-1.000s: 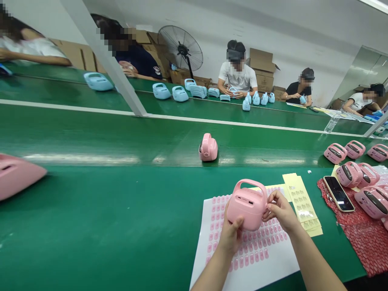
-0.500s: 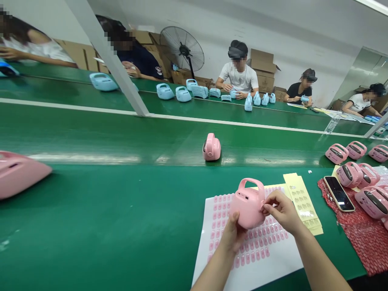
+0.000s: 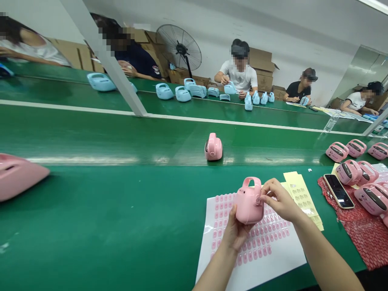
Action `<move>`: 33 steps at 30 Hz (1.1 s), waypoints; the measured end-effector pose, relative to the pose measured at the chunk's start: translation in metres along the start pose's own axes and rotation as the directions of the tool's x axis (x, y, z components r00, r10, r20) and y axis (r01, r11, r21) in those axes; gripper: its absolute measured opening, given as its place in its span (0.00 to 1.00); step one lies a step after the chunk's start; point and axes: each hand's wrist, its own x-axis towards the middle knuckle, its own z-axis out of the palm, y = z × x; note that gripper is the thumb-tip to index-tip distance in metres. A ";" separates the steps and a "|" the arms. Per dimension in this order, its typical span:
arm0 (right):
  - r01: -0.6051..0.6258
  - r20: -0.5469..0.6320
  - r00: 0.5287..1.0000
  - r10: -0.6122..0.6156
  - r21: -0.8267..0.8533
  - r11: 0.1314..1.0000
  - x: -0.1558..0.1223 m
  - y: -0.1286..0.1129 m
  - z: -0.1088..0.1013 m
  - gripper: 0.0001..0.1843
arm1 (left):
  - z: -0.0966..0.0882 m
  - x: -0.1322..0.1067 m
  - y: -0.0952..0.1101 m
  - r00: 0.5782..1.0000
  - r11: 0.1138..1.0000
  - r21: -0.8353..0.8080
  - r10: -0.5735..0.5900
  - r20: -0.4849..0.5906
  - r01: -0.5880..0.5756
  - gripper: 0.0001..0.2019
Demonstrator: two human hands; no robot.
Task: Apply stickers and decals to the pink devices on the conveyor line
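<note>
A pink handled device [image 3: 249, 208], with small ports in its upper back, is held above the sheet in my left hand [image 3: 238, 232]. The fingers wrap its lower side and base. At its right side my right hand [image 3: 279, 199] is closed in a pinch, fingertips touching the device near the foot of the handle. Whatever lies between those fingertips is too small to make out. Under both hands a white sheet [image 3: 218, 268] carries rows of small pink oval stickers [image 3: 257, 254]. Yellow sticker sheets [image 3: 298, 192] lie just beyond my right hand.
One pink device [image 3: 214, 147] stands on the green belt ahead; another [image 3: 21, 176] is cut off at left. Several more [image 3: 374, 199] sit at right around red bubble wrap [image 3: 360, 230] and a phone [image 3: 338, 190]. Across the line, co-workers [image 3: 239, 74] handle blue devices [image 3: 163, 91].
My left hand has turned the pink device so its right side faces me more. My right fingertips have stayed against that side. Across the line, a co-worker has lifted a blue piece.
</note>
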 end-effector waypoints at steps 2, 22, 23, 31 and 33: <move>-0.032 0.059 0.998 0.033 -0.026 0.999 0.006 -0.002 -0.004 0.09 | -0.001 0.000 -0.001 0.999 1.000 0.016 -0.025 0.031 0.025 0.27; -0.055 0.094 0.994 0.063 -0.085 0.995 0.012 -0.002 -0.001 0.05 | -0.012 0.003 0.000 0.993 0.998 0.044 -0.038 0.115 0.033 0.30; -0.051 0.090 0.994 0.059 -0.089 0.995 0.012 -0.002 0.000 0.05 | -0.012 0.003 0.000 0.993 0.998 0.042 -0.042 0.112 0.038 0.29; -0.006 0.039 0.999 0.011 -0.135 0.991 0.010 -0.002 0.005 0.06 | -0.013 0.001 0.001 0.989 0.997 0.059 -0.057 0.134 0.049 0.30; 0.001 0.030 1.000 0.004 -0.146 0.989 0.009 -0.002 0.006 0.06 | -0.013 0.001 0.001 0.989 0.997 0.062 -0.056 0.138 0.048 0.29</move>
